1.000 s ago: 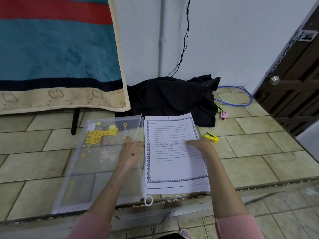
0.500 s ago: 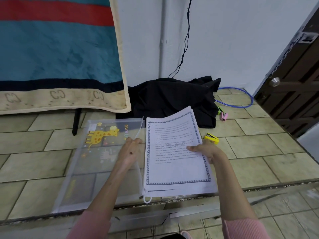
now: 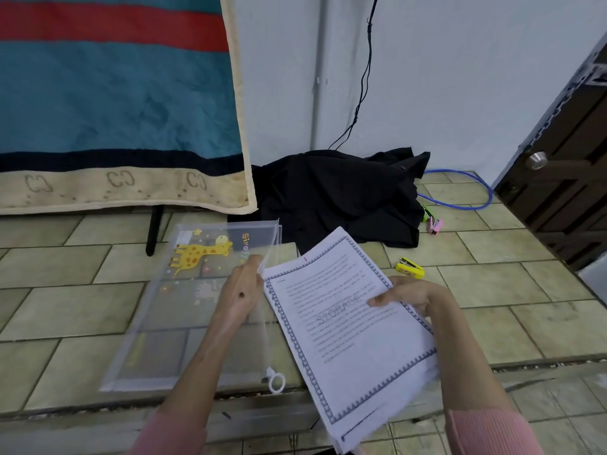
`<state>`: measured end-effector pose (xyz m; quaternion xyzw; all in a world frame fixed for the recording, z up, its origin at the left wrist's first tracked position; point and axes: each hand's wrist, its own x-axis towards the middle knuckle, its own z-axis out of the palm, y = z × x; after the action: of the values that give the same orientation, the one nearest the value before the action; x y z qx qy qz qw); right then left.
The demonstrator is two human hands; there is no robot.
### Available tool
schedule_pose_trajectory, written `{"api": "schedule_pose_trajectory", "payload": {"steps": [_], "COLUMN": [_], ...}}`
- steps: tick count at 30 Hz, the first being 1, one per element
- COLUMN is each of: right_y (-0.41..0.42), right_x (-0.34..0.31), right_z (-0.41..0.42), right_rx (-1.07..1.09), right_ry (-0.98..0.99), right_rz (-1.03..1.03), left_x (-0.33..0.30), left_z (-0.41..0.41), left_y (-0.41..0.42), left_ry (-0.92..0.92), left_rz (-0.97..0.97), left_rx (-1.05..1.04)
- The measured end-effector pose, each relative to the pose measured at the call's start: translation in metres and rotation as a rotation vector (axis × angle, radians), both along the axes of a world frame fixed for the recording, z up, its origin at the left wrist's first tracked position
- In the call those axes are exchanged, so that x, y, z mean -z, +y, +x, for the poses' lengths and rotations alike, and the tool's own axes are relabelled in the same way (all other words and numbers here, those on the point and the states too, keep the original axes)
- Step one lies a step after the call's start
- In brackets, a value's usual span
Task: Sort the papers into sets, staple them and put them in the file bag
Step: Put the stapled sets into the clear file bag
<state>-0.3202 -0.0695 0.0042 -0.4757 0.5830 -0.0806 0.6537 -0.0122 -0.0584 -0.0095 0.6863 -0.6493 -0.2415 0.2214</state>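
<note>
A clear zip file bag [image 3: 170, 310] with a yellow giraffe print lies on the tiled floor. My left hand [image 3: 241, 292] pinches its right, zipper edge and lifts it slightly. My right hand [image 3: 405, 295] grips a stack of printed papers [image 3: 348, 336] with a patterned border, held tilted above the floor just right of the bag. The stack's top-left corner is close to my left fingers. A yellow stapler [image 3: 410, 267] rests on the floor beyond my right hand.
A black cloth heap [image 3: 338, 195] lies against the white wall. A pink and a green stapler [image 3: 433, 221] sit by a blue cable loop [image 3: 460, 192]. A striped blanket [image 3: 115, 103] hangs at left, a dark door [image 3: 565, 192] stands at right.
My right hand has lifted the paper stack off the floor and turned it clockwise, so it now tilts. My left hand keeps its hold on the bag's edge.
</note>
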Motion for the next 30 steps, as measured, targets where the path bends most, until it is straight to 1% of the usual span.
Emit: {"api": "schedule_pose_trajectory", "payload": {"steps": [4, 7, 11, 14, 19, 21, 24, 27, 30], "right_y": [-0.013, -0.022, -0.024, -0.021, -0.019, -0.019, -0.017, -0.015, -0.012], "right_x": [0.007, 0.014, 0.027, 0.032, 0.035, 0.035, 0.033, 0.034, 0.038], "right_z": [0.019, 0.033, 0.043, 0.048, 0.052, 0.052, 0.053, 0.057, 0.06], "right_rx": [0.057, 0.133, 0.237, 0.291, 0.358, 0.369, 0.395, 0.409, 0.424], "right_ry": [-0.003, -0.076, -0.199, -0.294, -0.284, -0.263, -0.257, -0.231, -0.172], "right_rz": [-0.032, -0.048, 0.045, 0.081, 0.053, 0.062, 0.064, 0.034, -0.057], "left_x": [0.0, 0.005, -0.002, -0.01, -0.019, -0.023, -0.031, -0.035, -0.033], "left_z": [0.001, 0.008, 0.017, 0.017, 0.017, 0.022, 0.026, 0.031, 0.035], "left_y": [0.003, 0.002, -0.001, 0.004, 0.011, 0.008, 0.009, 0.01, 0.01], "left_ry": [0.072, 0.065, 0.076, 0.118, 0.126, 0.225, 0.387, 0.448, 0.469], "left_rz": [0.023, 0.07, 0.106, 0.187, 0.222, 0.268, 0.354, 0.374, 0.338], "left_rx": [0.057, 0.093, 0.014, -0.03, -0.131, -0.162, -0.154, -0.12, -0.14]}}
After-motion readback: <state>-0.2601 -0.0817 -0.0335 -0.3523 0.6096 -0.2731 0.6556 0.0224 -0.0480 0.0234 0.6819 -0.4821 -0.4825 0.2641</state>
